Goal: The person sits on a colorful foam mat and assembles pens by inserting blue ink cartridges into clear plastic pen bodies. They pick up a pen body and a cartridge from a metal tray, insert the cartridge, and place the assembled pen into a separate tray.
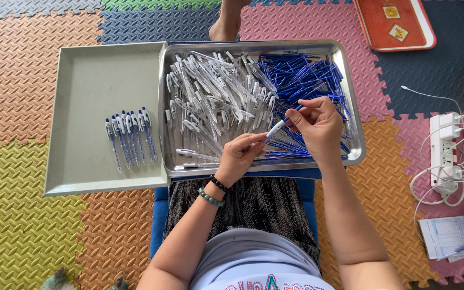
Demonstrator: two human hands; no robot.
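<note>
Over the front edge of a steel tray (356,134), my left hand (240,156) pinches a clear pen barrel (273,130). My right hand (318,124) meets it from the right, fingertips on the barrel's upper end and on a thin blue refill. The steel tray holds a heap of clear pen barrels (213,91) on its left side and a heap of blue refills (296,75) on its right. A grey plastic tray (92,80) lies to the left, with several assembled pens (130,137) lined up side by side.
Coloured foam floor mats (22,80) surround the trays. A red tray (393,24) lies at the top right. A white power strip (444,150) with cables and some papers (449,236) lie at the right. Another person's foot (226,24) shows beyond the steel tray.
</note>
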